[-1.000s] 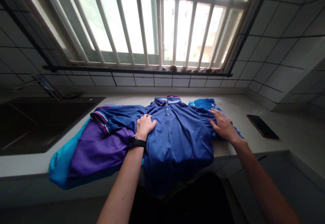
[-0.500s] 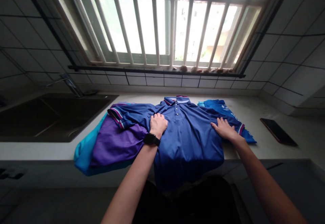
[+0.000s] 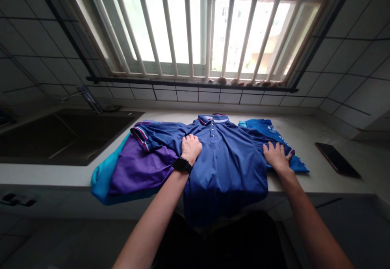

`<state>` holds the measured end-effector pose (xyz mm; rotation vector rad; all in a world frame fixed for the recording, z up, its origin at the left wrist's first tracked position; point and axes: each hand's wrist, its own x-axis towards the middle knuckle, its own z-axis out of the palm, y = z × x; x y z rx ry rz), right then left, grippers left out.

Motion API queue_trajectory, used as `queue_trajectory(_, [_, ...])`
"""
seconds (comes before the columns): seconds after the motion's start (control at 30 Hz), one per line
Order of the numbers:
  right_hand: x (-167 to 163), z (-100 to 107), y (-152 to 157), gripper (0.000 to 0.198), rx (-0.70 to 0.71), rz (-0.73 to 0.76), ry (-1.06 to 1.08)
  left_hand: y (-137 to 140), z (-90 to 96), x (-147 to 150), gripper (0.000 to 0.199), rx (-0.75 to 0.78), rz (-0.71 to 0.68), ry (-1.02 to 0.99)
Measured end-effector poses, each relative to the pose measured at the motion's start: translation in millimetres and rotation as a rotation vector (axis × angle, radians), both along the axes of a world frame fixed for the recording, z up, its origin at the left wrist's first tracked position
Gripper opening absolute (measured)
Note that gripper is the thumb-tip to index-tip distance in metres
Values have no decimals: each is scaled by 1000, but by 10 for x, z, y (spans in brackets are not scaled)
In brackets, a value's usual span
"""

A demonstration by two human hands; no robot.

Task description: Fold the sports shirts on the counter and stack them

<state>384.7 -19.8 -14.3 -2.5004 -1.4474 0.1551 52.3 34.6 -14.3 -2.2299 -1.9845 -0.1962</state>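
Note:
A navy polo shirt (image 3: 227, 159) lies spread on the counter, its collar toward the window and its lower part hanging over the front edge. My left hand (image 3: 191, 148), with a black watch on the wrist, rests palm down on the chest near the left sleeve, fingers extended. On the opposite sleeve lies my right hand (image 3: 276, 156), its fingers spread over the fabric near the striped cuff. Purple and turquoise clothing (image 3: 140, 165) sits beneath the left sleeve. Under the right sleeve is a folded bright blue garment (image 3: 262, 126) with white print.
A dark sink (image 3: 70, 139) with a faucet (image 3: 89, 98) is set into the counter (image 3: 170, 110) at left. A phone (image 3: 336, 159) lies at the right. Behind stands a barred window (image 3: 210, 37) with small round objects along its sill.
My right hand has slid outward along the sleeve toward its cuff, fingers now pointing more forward. My left hand stays in place on the shirt. The view has shifted slightly.

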Motion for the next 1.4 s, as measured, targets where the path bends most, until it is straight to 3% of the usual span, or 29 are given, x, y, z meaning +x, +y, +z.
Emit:
queue_trajectory(0.23, [42,-111,-1,69,49,23,-4,-10,3,9,38,6,10,17])
queue_trajectory(0.87, [20,-54,-12,70,14,15,10,-49,52,145,43,41,2,133])
queue_trajectory(1.13, [15,-80,24,67,45,10,26,-48,55,158,42,1,12,90])
queue_trajectory(1.3, [188,-25,-114,65,198,26,38,-59,75,171,40,-10,35,91])
queue_trajectory(1.4, [432,-28,-270,64,244,-93,-12,-76,74,186,40,20,39,112])
